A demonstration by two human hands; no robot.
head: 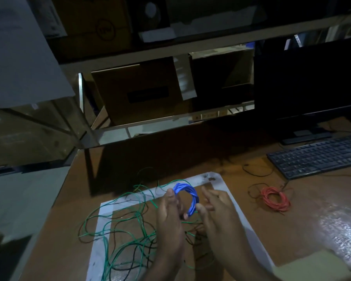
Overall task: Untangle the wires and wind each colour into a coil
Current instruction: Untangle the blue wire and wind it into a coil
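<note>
You work at a brown desk [251,179] in a dim room, shelves of cardboard boxes [134,92] behind it, a keyboard [316,157] and monitor [308,82] toward its far right corner. A white-bordered mat [227,185] lies near the front edge. Your left hand [170,209] curls round the blue coil [187,196], held above the mat; your right hand [217,207] touches it, fingers loosely spread. Green and black wires [126,236] sprawl tangled at the mat's left side. The red coil [275,200] rests right of the mat.
</note>
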